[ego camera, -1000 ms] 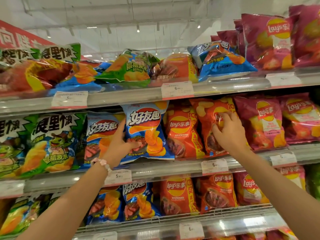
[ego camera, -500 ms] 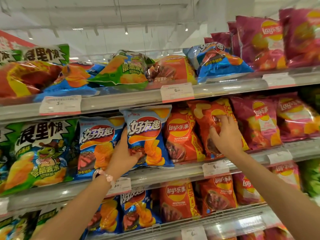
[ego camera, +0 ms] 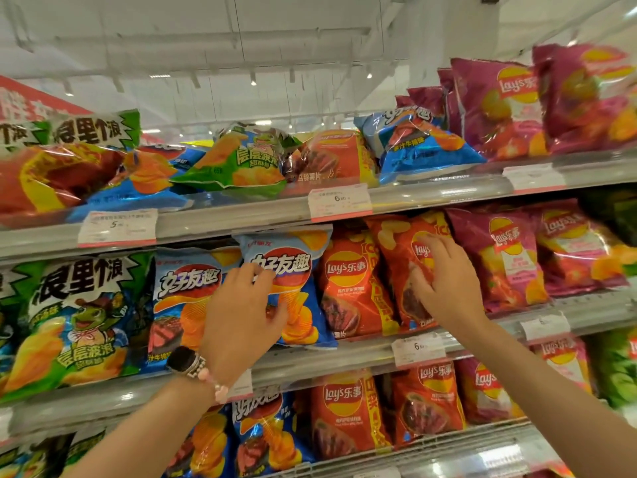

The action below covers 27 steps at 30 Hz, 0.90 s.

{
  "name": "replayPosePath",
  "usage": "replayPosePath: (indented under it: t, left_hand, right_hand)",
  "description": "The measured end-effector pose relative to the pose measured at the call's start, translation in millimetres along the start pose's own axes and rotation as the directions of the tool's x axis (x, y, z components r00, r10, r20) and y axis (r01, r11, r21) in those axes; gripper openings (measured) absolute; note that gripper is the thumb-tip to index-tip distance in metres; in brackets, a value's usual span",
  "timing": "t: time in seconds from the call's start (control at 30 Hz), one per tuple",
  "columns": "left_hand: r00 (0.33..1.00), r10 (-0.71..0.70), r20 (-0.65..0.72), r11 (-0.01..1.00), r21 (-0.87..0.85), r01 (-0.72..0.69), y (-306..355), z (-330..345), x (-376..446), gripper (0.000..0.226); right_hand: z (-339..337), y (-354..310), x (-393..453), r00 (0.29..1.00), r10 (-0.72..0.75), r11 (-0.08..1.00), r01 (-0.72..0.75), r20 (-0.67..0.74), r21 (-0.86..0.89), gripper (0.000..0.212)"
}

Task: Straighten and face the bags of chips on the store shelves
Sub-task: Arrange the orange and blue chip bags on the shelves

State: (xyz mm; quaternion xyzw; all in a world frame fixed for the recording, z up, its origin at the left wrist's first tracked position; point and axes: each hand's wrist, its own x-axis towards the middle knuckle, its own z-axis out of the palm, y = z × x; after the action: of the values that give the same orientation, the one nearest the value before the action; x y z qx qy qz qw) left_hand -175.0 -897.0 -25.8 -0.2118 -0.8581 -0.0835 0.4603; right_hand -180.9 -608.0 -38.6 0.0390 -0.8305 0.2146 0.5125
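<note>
Bare forearms; left wrist wears a dark watch [ego camera: 182, 361] and pink beaded bracelet [ego camera: 214, 382].

Glossy crinkled plastic bags [ego camera: 286, 288], paper price tags [ego camera: 339, 201]

White ceiling [ego camera: 310, 36] with small spotlights [ego camera: 253, 82] above.

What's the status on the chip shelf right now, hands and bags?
Left hand gripping blue bag, middle shelf. Right hand flat on tilted red bag. Nothing in the way.
</note>
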Motion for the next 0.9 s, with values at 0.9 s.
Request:
replayPosePath:
  t: [0.9]
  left_hand:
    - [0.965, 0.239, 0.11, 0.97, 0.019, -0.243, 23.5, -4.5, 129.6, 0.07]
  right_hand:
    - [-57.3, -4.9, 211.7, 0.86, -0.03, 0.997, -0.008, 0.509, 0.072, 0.084]
